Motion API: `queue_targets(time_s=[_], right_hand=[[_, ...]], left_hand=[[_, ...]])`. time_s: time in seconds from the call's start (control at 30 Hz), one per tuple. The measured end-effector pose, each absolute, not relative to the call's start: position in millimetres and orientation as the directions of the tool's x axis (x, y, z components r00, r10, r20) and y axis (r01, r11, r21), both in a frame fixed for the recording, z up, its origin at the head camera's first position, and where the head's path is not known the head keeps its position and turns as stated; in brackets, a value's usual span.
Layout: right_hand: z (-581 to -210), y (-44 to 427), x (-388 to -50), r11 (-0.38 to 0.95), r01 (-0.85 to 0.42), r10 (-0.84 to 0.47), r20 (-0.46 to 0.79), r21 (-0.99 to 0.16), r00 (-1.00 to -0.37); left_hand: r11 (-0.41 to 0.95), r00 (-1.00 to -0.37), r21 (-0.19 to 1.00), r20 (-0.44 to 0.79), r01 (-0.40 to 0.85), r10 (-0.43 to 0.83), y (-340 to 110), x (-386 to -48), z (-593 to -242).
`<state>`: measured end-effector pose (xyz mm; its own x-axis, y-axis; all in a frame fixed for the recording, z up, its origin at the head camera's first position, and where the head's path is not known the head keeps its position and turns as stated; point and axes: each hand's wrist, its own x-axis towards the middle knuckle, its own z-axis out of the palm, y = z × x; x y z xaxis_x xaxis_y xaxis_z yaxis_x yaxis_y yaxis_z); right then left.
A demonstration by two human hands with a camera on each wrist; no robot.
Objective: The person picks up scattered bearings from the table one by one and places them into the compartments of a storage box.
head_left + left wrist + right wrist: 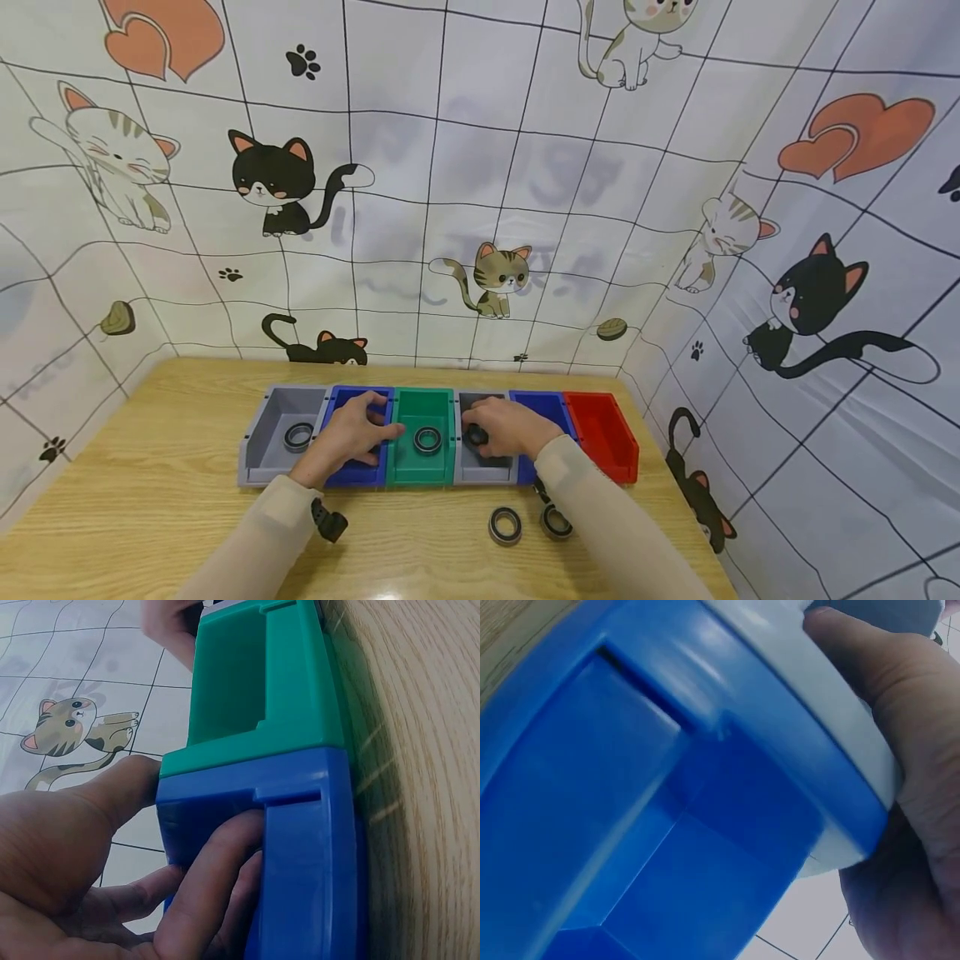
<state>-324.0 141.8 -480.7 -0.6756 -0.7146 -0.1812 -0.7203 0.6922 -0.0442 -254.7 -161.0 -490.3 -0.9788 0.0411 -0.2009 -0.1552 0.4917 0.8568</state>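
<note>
The left hand point(351, 433) reaches over the left blue bin point(352, 477), fingers spread and loosely bent inside it. In the left wrist view its thumb touches the rim between that blue bin point(307, 877) and the green bin point(300, 697); no object shows in its fingers. The right hand point(512, 423) is in the right grey bin point(483, 475) and pinches a dark bearing point(477, 435). The right wrist view shows this hand point(922, 742) beyond the right blue bin point(705, 885), the bearing hidden.
Bearings lie in the left grey bin point(258, 477) and the green bin. Two more bearings, one near the front point(505, 527) and one by the right sleeve point(555, 523), are on the wooden table point(112, 500). A red bin point(600, 425) ends the row.
</note>
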Motion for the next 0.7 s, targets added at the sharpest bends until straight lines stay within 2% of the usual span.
queue_targets(time_s=[0.17,0.37,0.5,0.53,0.7], right_hand=[[-484.1,140.5,-325.2,0.694,-0.72,-0.707,-0.183,0.001,-0.683],[-490.9,148.1,-327.9,0.673,-0.738,-0.735,-0.143,-0.041,-0.662],[-485.8,154.7,-317.7,0.659,-0.749,-0.752,-0.098,-0.072,-0.652],[-475.1,153.9,-307.9,0.665,-0.743,-0.747,-0.096,-0.08,-0.658],[-466.8,164.7,-288.2,0.644,-0.763,-0.765,-0.03,-0.058,-0.643]], left_hand=[[0.483,-0.98,0.863,-0.196,-0.15,0.046,-161.0,-254.6,-489.6],[0.478,-0.979,0.865,-0.201,-0.157,0.044,-160.7,-255.1,-490.8],[0.474,-0.977,0.865,-0.207,-0.162,0.042,-160.2,-254.5,-490.7],[0.474,-0.978,0.865,-0.206,-0.162,0.042,-160.2,-254.3,-490.7],[0.474,-0.978,0.865,-0.204,-0.163,0.035,-160.6,-254.2,-490.7]])
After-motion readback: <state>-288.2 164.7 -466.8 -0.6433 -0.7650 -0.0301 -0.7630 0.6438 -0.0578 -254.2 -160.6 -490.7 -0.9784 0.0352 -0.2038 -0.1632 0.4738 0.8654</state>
